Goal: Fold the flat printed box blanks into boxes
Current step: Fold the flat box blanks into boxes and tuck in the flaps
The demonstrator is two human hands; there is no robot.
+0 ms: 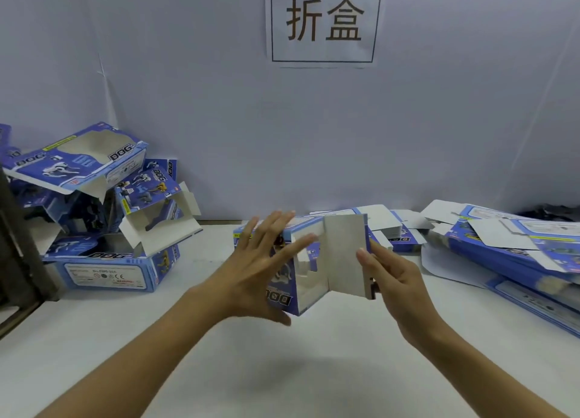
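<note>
Head-camera footage is being dominated by print: a paper sign reading 折盒 is being shown taped to the pale backdrop, and the word DOG is being displayed in bold letters on the blue cartons. A half-formed box is being held up above the white worktop, between the two hands, with its DOG lettering upside down near the lower edge and a plain grey flap standing open on its right side. The left hand is being pressed flat against the box's left printed face, fingers straight and spread, while the right hand is being curled round the box's right edge, thumb laid on the grey flap. Folded boxes are being kept in a loose heap at the far left, one white label among them being too blurred to read. Flat blanks are being stacked to the right, well apart from that heap.
</note>
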